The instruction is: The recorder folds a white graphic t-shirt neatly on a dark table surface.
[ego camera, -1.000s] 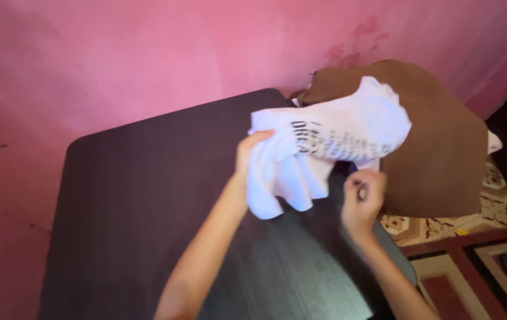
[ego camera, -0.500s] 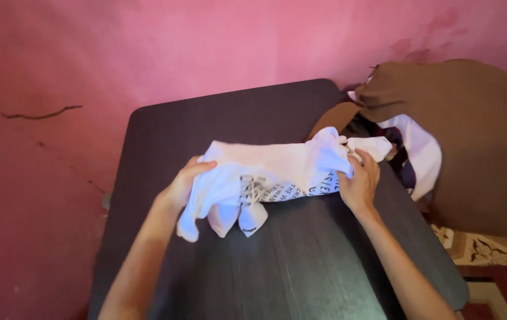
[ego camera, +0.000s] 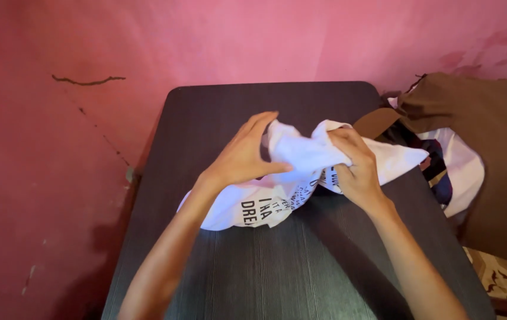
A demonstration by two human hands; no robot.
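Observation:
A crumpled white T-shirt (ego camera: 301,157) with black printed lettering lies bunched on the dark wooden table (ego camera: 265,266). My left hand (ego camera: 243,157) rests on the shirt's left part, thumb pressed into a fold and fingers stretched out above it. My right hand (ego camera: 351,169) is closed around a bunch of the same cloth near the table's right edge. Part of the shirt hangs out from under my left forearm toward the table's near side.
A pink wall (ego camera: 147,41) with a dark crack runs behind and to the left of the table. At the right stands a brown cloth bag or cover (ego camera: 490,142) with white and dark garments (ego camera: 449,163) spilling out. A patterned floor (ego camera: 502,278) shows at the lower right.
The shirt came from above the brown bag down onto the table. Both hands have shifted closer together on it, and the cloth is now bunched between them. The view has swung to the left.

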